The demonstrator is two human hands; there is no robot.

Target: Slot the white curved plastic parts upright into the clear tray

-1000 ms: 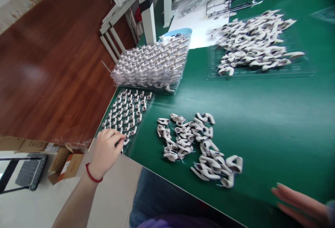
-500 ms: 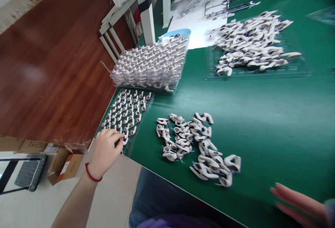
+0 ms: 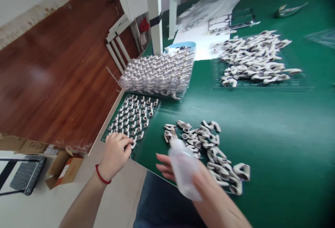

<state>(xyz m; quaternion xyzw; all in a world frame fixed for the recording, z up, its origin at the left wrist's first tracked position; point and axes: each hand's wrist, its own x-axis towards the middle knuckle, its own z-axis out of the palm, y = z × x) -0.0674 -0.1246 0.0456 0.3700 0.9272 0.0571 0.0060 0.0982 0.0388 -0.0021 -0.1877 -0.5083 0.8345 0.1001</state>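
Note:
My left hand (image 3: 117,151), with a red cord at the wrist, is closed at the near corner of a clear tray (image 3: 155,112). Its thumb and forefinger come together beside a small white earbud-like shell (image 3: 133,145); whatever they pinch is hidden. Rows of similar shells fill that tray. Blurred by motion, my right hand (image 3: 201,182) is wrapped round a translucent whitish plastic bottle (image 3: 183,172). The bottle is tilted, in front of a loose pile of white shells (image 3: 213,137) on the green table (image 3: 267,130).
Stacked clear trays of shells (image 3: 159,74) stand behind the left tray, beside a white post (image 3: 156,29) and a blue container (image 3: 192,44). Another tray (image 3: 295,85) carries heaped shells at the back right. Cardboard boxes (image 3: 59,168) sit on the floor at left.
My right hand has swung in from the lower right and now holds the bottle, in front of the loose shells. My left hand stays at the tray corner; the whole view has shifted slightly.

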